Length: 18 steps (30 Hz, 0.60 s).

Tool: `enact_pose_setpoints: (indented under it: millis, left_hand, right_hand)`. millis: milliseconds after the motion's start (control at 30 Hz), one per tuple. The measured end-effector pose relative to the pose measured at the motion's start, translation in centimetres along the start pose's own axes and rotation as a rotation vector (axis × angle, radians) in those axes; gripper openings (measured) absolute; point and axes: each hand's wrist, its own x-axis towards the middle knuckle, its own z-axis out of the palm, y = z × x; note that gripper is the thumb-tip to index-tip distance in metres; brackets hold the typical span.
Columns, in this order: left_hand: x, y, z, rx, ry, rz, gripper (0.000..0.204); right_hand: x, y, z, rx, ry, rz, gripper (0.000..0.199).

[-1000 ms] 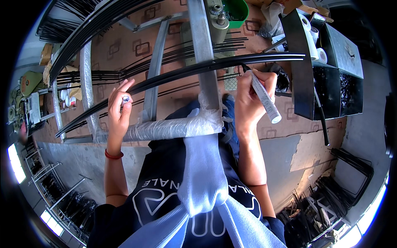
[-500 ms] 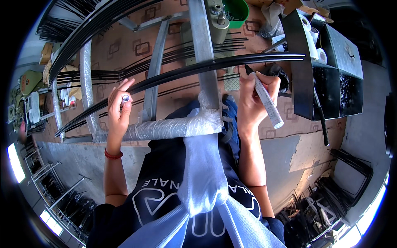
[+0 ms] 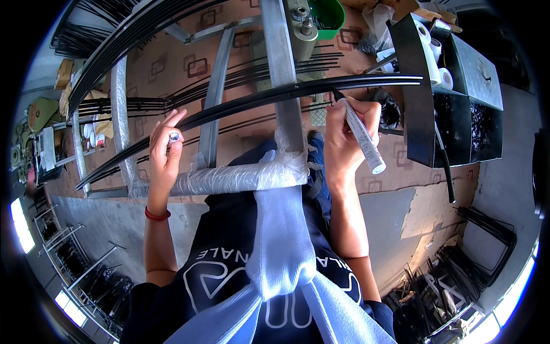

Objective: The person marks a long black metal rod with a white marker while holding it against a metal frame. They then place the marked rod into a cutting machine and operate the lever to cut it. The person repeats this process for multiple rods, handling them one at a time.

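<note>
while right hand (image 3: 342, 140) grips it, marker (image 3: 361, 135) tip points up-left

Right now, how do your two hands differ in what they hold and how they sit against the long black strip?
The right hand grips a white marker, tip pressed to the long black strip. The left hand pinches a small pale cap and rests just below the strip, index finger reaching up to it. The right hand is curled shut around the marker; the left has fingers loosely spread. Both are bare and raised at the strip.
</note>
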Motion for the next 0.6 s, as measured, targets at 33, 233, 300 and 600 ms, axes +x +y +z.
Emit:
enact_pose_setpoints:
  millis: [33,233,300,600]
  left_hand:
    - [-0.03,0.00,0.02,0.000,0.001,-0.006,0.024]
    - [-0.07,-0.05,-0.03,0.008,0.000,0.012,0.025]
    - [-0.06,-0.11,-0.01,0.004,0.000,0.013,0.025]
    - [-0.15,-0.39,0.19,0.007,0.002,0.005,0.026]
  right_hand:
    - [0.01,0.06,0.03,0.002,0.007,0.003,0.014]
    - [0.17,0.13,-0.17,0.004,0.027,0.014,0.013]
    - [0.30,0.08,-0.26,0.001,0.029,0.010,0.013]
    - [0.43,0.75,-0.53,0.023,0.050,-0.023,0.011]
